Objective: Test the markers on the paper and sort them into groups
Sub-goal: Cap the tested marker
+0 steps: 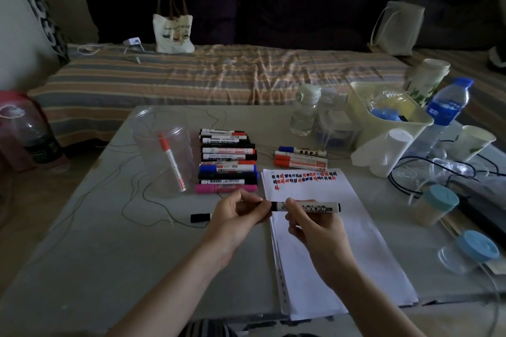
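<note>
**Marker Held Level Over the Paper**

The white-barrelled marker (306, 207) lies horizontal above the near-centre of the paper stack (323, 249). The right hand (315, 227) grasps its barrel; the left hand (241, 213) pinches its left end. Red and dark test marks (301, 176) fill the paper's far edge. A row of markers (227, 161) lies left of the paper, three markers (301, 157) beyond it. A loose black cap (201, 217) rests on the table (109, 254). A clear cup (164, 150) holds a red marker (172, 161).
</note>
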{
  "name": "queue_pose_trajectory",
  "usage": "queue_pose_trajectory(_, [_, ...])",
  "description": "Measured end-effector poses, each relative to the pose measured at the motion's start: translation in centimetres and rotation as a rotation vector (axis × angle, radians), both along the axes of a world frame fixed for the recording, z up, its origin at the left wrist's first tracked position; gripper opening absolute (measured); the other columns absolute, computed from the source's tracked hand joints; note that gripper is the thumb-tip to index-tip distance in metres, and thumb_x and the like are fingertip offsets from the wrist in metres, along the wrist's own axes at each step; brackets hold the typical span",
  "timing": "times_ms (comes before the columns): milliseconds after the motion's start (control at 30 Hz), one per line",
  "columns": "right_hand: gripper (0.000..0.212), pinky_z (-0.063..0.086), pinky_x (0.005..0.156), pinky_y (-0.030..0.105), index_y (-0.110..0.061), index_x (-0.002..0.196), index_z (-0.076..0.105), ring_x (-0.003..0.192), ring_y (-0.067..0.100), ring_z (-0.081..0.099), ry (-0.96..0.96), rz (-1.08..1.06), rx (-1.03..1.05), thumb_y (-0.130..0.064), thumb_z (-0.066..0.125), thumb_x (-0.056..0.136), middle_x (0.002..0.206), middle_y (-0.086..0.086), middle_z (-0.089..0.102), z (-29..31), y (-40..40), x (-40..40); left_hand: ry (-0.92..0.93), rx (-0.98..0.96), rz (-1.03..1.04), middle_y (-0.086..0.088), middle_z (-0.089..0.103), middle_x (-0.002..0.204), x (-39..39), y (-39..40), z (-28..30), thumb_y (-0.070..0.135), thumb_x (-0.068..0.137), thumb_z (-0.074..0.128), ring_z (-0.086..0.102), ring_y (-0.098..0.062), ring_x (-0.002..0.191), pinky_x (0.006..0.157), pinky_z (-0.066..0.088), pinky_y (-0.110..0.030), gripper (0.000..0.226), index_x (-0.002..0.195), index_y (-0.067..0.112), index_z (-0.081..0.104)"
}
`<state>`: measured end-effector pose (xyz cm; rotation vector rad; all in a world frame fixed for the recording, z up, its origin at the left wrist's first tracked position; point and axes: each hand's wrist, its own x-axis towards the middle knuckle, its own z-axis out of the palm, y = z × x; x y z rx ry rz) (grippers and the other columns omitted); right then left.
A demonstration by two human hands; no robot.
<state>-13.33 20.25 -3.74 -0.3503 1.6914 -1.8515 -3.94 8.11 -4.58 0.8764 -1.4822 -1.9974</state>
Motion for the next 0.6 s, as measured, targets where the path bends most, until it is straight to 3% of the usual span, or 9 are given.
queue_pose_trajectory(133, [0.036, 0.054, 0.073, 0.028, -0.003, 0.096, 0.067, 0.070, 0.015, 0.064, -0.092, 0.040, -0.031, -0.031, 0.073, 0.073, 0.074, 0.005, 0.067, -0.2, -0.3, -0.1, 0.011, -0.098, 0.018, -0.017, 0.073, 0.089, 0.0, -0.1, -0.1, 0.000, 0.080, 0.072, 0.073, -0.022, 0.082, 0.072, 0.055, -0.019, 0.016, 0.091, -0.004, 0.061])
queue_pose_trajectory(333, [0.026, 0.053, 0.069, 0.026, -0.006, 0.089, 0.065, 0.070, 0.014, 0.061, -0.239, 0.245, -0.001, -0.027, 0.072, 0.076, 0.077, 0.007, 0.063, 0.6, 0.3, -1.0, 0.055, -0.215, -0.098, -0.008, 0.075, 0.092, 0.8, -0.6, -0.4, -0.003, 0.082, 0.069, 0.072, -0.018, 0.088, 0.075, 0.055, -0.020, 0.017, 0.096, 0.005, 0.064])
queue_pose_trajectory(467, [0.037, 0.054, 0.069, 0.028, -0.005, 0.103, 0.071, 0.075, 0.017, 0.062, -0.301, 0.389, 0.067, -0.037, 0.063, 0.085, 0.091, 0.010, 0.071, 1.9, 1.6, -3.0, 0.058, -0.287, -0.146, -0.001, 0.075, 0.101, 1.4, -2.4, -0.3, 0.000, 0.081, 0.070, 0.069, -0.016, 0.100, 0.086, 0.053, -0.024, 0.031, 0.107, 0.012, 0.061])
queue_pose_trajectory(533, [0.029, 0.056, 0.071, 0.025, -0.012, 0.102, 0.073, 0.074, 0.014, 0.064, 0.007, 0.450, 0.277, -0.035, 0.064, 0.087, 0.091, 0.004, 0.074, 2.2, 1.4, -4.1, 0.055, -0.385, -0.174, -0.002, 0.074, 0.101, 1.2, -2.9, -0.1, -0.003, 0.081, 0.070, 0.068, -0.014, 0.101, 0.088, 0.053, -0.024, 0.027, 0.103, 0.010, 0.063])
queue_pose_trajectory(600, [0.015, 0.054, 0.068, 0.017, -0.022, 0.099, 0.073, 0.072, 0.007, 0.066, 0.508, 0.563, 0.522, -0.030, 0.064, 0.090, 0.084, -0.004, 0.074, 2.3, 0.5, -5.0, 0.044, -0.498, -0.196, -0.001, 0.073, 0.100, 0.7, -3.2, 0.0, -0.003, 0.081, 0.071, 0.068, -0.012, 0.099, 0.089, 0.053, -0.024, 0.025, 0.101, 0.010, 0.065])
